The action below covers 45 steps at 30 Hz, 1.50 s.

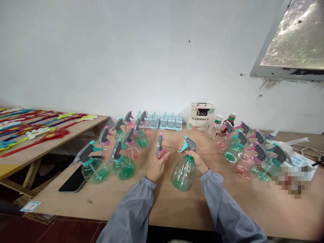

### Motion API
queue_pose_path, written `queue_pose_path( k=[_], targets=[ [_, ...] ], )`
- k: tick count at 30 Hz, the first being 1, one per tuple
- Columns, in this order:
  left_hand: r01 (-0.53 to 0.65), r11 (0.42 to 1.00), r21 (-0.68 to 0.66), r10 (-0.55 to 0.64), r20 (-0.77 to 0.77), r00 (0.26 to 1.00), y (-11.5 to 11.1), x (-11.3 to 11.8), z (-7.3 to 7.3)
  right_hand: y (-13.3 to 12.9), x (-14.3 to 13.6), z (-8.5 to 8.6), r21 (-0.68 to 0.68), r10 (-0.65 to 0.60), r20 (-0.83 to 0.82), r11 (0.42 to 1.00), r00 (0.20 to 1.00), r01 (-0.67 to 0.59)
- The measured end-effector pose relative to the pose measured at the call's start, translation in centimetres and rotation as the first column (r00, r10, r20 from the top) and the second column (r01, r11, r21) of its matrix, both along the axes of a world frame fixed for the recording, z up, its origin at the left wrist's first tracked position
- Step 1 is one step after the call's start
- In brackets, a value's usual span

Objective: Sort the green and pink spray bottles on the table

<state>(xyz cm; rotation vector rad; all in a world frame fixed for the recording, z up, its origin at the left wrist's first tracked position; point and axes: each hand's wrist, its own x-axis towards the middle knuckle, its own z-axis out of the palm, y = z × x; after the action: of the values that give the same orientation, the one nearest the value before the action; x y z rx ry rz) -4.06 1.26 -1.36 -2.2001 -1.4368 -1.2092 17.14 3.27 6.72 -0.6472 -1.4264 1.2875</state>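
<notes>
My right hand (198,162) grips a green spray bottle (182,175) at its neck, just under the grey and turquoise trigger head. The bottle is slightly tilted, with its clear round body toward me. My left hand (156,166) is closed around a pink spray bottle (160,153), which stands to the left of the green one. Most of the pink bottle's body is hidden behind that hand; its grey head with pink nozzle shows above the fingers. To the left stand several more spray bottles, among them a green one (124,167) nearest my left hand.
More spray bottles (243,165) stand at the right. Ice-pop molds (171,122), a paper bag (201,118) and capped bottles (218,123) line the wall. A phone (73,180) lies left on the table (121,202). Colourful hand-shaped items (54,135) cover another table.
</notes>
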Motion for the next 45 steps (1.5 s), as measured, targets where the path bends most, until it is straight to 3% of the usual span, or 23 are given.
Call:
queue_pose_path(
  k=[2,7,12,17,22,28,33,39,42,45],
  targets=[
    [-0.002,1.0,0.007,0.002,-0.014,1.0,0.0,0.1,0.0,-0.1,0.1,-0.2,-0.003,0.032,0.018,0.999,0.999,-0.032],
    [-0.025,1.0,-0.006,0.026,0.01,1.0,-0.1,0.2,-0.2,-0.7,0.0,-0.9,-0.013,-0.12,-0.069,0.993,0.99,0.12],
    [-0.015,1.0,-0.011,0.015,0.028,1.0,-0.1,0.2,-0.2,-1.5,-0.3,-1.1,-0.005,-0.008,-0.101,1.0,0.995,0.008],
    [-0.022,1.0,-0.005,0.022,0.01,1.0,0.0,0.5,-0.1,-1.4,-0.5,-1.2,-0.053,-0.197,-0.188,0.98,0.962,0.19],
    [-0.017,1.0,0.004,0.017,0.018,1.0,0.2,0.9,0.0,-1.5,-0.3,-1.2,-0.02,-0.1,-0.143,0.995,0.985,0.098],
    [-0.018,0.999,-0.038,0.019,0.019,1.0,0.2,0.8,0.1,-1.4,-0.2,-1.5,-0.114,-0.245,-0.231,0.968,0.942,0.223],
    [-0.011,0.999,-0.032,0.011,0.002,1.0,0.0,0.8,0.4,-1.7,-0.2,-1.4,-0.007,-0.197,-0.133,0.98,0.971,0.198],
    [-0.018,0.999,-0.03,0.018,0.006,1.0,0.0,0.8,0.2,-1.7,0.3,-1.6,0.051,-0.369,-0.116,0.925,0.922,0.377],
    [-0.013,1.0,-0.02,0.013,0.005,1.0,0.0,0.8,0.1,-1.5,1.3,-1.3,0.18,-0.413,0.012,0.897,0.911,0.404],
    [-0.017,1.0,-0.009,0.017,0.015,1.0,0.0,0.9,0.0,-1.1,2.9,-1.2,0.27,-0.549,0.126,0.821,0.826,0.504]
  ],
)
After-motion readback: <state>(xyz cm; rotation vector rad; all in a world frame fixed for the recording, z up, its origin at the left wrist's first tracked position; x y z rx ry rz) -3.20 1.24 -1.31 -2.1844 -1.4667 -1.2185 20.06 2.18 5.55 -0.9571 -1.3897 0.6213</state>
